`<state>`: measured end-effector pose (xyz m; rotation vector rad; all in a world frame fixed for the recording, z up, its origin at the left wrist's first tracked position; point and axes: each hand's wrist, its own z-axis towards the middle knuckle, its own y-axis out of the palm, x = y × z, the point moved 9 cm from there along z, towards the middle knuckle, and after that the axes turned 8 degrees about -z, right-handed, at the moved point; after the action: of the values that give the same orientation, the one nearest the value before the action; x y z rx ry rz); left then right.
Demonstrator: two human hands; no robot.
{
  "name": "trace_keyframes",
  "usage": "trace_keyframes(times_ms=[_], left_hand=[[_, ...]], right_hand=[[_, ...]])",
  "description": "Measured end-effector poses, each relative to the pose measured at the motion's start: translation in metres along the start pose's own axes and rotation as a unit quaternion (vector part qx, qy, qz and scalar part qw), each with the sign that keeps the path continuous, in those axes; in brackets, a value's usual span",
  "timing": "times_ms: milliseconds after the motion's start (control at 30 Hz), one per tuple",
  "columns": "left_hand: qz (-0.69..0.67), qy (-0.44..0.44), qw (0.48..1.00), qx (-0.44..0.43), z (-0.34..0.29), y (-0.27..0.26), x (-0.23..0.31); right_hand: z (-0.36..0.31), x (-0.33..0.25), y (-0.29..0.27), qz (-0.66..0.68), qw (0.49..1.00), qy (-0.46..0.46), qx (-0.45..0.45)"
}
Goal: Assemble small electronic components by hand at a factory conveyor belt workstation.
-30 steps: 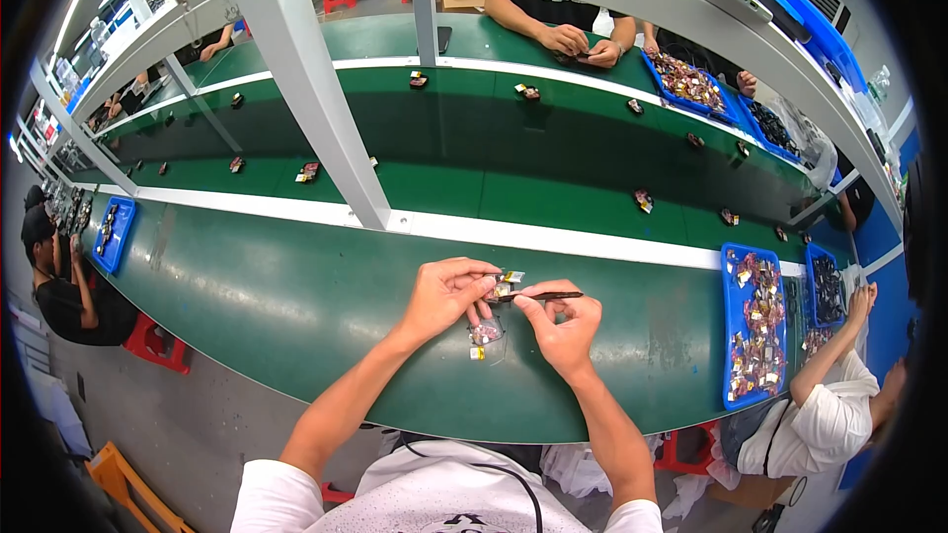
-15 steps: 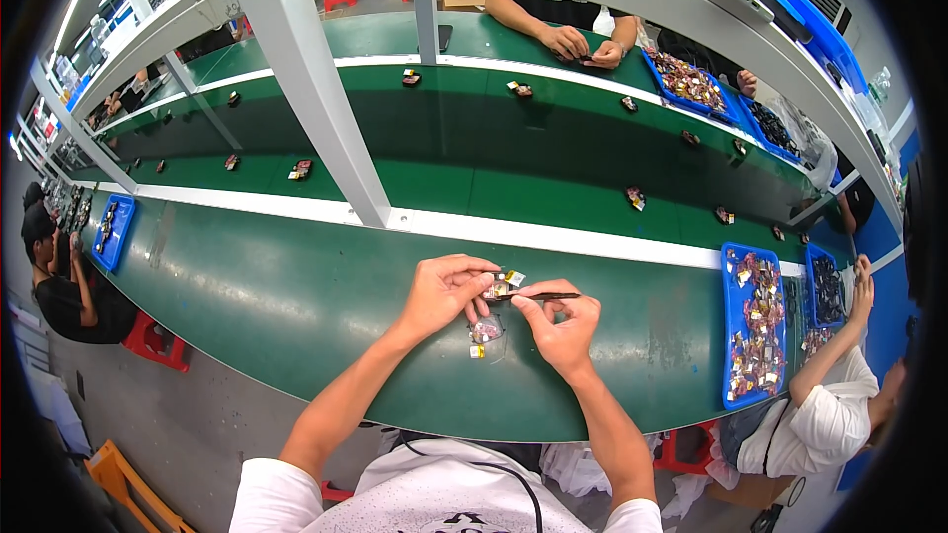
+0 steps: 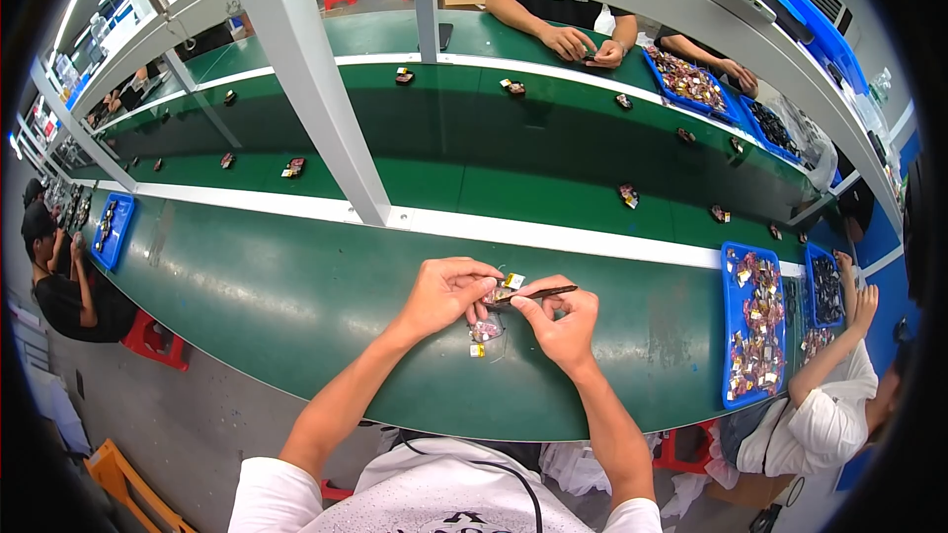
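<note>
My left hand pinches a small electronic assembly with a white-and-yellow tag, just above the green bench. Dark tweezers lie between the thumb and fingers of my right hand, their tips at the assembly. The fingers partly cover the contact point, so fine detail is hidden. Right below my left fingertips, a second small assembly in a clear, dark-edged case rests on the bench, with its own yellow-and-white tag and thin wires.
A green conveyor carrying several small assemblies runs beyond the white rail. At right stand a blue tray of assemblies and another blue tray of dark parts. A grey post rises ahead. Co-workers sit across, right and far left.
The tweezers have tilted, their rear end slightly higher, as my right hand shifted a little. Assemblies on the conveyor have moved left. At right, a co-worker's hands have moved.
</note>
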<state>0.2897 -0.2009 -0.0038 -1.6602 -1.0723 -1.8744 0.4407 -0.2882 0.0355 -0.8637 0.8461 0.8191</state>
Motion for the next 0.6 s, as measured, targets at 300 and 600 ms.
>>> trace_keyframes(times_ms=[300, 600], left_hand=[[-0.027, -0.004, 0.999, 0.019, 0.002, -0.008, 0.000], [-0.034, 0.006, 0.999, 0.021, 0.001, -0.007, 0.001]], right_hand=[[-0.001, -0.008, 0.001, 0.012, 1.000, -0.006, 0.025], [-0.003, -0.020, 0.002, -0.046, 0.996, -0.058, 0.044]])
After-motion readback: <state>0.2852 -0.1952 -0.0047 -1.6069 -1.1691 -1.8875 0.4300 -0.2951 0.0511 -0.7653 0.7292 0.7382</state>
